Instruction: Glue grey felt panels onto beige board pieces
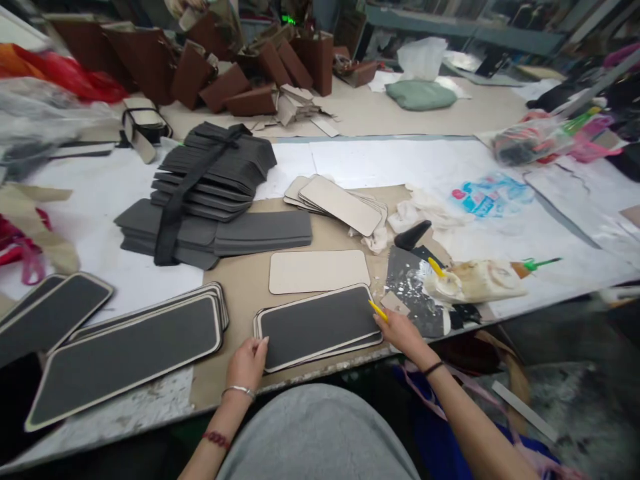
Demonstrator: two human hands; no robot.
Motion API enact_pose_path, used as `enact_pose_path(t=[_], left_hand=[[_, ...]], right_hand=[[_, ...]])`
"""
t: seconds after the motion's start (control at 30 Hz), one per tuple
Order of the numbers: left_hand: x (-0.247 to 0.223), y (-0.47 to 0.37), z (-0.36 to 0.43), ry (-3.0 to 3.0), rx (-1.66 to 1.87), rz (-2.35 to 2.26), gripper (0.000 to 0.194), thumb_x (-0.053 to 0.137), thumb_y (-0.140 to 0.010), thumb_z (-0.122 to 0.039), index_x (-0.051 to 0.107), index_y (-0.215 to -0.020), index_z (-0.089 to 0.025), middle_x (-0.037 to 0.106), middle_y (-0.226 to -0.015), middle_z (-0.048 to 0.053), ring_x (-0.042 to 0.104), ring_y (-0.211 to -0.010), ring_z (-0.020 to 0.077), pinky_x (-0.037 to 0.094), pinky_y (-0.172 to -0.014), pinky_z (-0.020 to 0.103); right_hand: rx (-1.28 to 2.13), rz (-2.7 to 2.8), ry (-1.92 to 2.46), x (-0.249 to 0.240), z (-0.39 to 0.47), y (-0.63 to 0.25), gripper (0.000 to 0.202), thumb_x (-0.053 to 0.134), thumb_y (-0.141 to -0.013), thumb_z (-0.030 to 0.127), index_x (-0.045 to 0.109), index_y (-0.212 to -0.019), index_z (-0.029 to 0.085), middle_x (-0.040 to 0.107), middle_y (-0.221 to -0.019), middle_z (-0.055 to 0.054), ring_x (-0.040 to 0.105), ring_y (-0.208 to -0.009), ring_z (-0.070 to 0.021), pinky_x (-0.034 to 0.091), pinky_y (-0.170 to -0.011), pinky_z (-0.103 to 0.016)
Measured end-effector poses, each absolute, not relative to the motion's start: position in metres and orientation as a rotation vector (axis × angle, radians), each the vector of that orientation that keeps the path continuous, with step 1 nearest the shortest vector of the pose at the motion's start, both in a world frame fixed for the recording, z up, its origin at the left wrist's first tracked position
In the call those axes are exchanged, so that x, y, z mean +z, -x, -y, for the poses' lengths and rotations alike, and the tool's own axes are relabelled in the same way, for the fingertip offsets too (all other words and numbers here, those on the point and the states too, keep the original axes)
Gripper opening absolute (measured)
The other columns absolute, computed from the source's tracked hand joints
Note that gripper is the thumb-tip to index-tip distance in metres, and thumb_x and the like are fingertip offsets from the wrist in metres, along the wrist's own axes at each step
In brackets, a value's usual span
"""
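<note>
The left hand (249,362) pinches the left end of a pale-rimmed dark panel (320,327) along the near edge of the desk (135,402); the right hand (401,330), at its right end, pinches a yellow tool (379,311). Rightward lies a smeared bottle (493,280), contents hidden. Toward the desk's right edge, a clear bag (553,130) holds blurred dark contents (517,148).
</note>
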State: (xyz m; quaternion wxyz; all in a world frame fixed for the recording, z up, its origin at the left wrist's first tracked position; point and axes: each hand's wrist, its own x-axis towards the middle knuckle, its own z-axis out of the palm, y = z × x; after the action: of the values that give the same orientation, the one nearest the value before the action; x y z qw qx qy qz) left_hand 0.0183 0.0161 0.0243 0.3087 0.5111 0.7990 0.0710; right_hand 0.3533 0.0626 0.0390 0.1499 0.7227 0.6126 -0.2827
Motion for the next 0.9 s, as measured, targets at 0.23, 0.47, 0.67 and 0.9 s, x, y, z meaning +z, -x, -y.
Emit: enact_pose_path(t=[0.23,0.47,0.67,0.9], left_hand=[[0.031,-0.02,-0.019,-1.362,0.119,-2.107,0.029,0.041,-0.076,-0.04,0.043,-0.053,-0.022,0.053,-0.05,0.001,0.052,-0.054,0.0173,0.034,-0.055,0.025],[0.028,-0.02,-0.012,-1.365,0.373,-2.179,0.031,0.042,-0.072,-0.048,0.053,-0.075,-0.019,0.059,-0.069,0.006,0.055,-0.063,0.0194,0.043,-0.064,0.03],[0.027,-0.022,-0.011,-1.291,0.542,-2.161,0.037,0.044,-0.07,-0.044,0.06,-0.086,-0.015,0.059,-0.076,0.007,0.054,-0.06,0.0178,0.047,-0.068,0.034],[0.022,-0.021,-0.012,-1.053,0.723,-2.077,0.036,0.053,-0.061,-0.048,0.057,-0.078,-0.017,0.057,-0.069,0.004,0.054,-0.06,0.0175,0.047,-0.066,0.035]], right_hand=[[-0.733,-1.723,-2.145,0.039,-0.06,-0.358,0.039,0.032,-0.087,0.047,0.056,-0.1,0.018,0.064,-0.083,-0.01,0.061,-0.081,-0.0219,0.037,-0.067,-0.027],[-0.747,-1.905,-2.242,0.036,-0.066,-0.363,0.034,0.036,-0.088,0.037,0.059,-0.106,0.019,0.061,-0.095,-0.008,0.056,-0.092,-0.0176,0.037,-0.076,-0.023],[-0.781,-1.927,-2.247,0.039,-0.07,-0.36,0.034,0.038,-0.087,0.035,0.061,-0.105,0.019,0.06,-0.095,-0.008,0.056,-0.092,-0.0181,0.037,-0.078,-0.024],[-0.818,-1.923,-2.385,0.044,-0.077,-0.351,0.029,0.039,-0.081,0.037,0.059,-0.086,0.017,0.059,-0.081,-0.005,0.056,-0.079,-0.0179,0.039,-0.072,-0.027]])
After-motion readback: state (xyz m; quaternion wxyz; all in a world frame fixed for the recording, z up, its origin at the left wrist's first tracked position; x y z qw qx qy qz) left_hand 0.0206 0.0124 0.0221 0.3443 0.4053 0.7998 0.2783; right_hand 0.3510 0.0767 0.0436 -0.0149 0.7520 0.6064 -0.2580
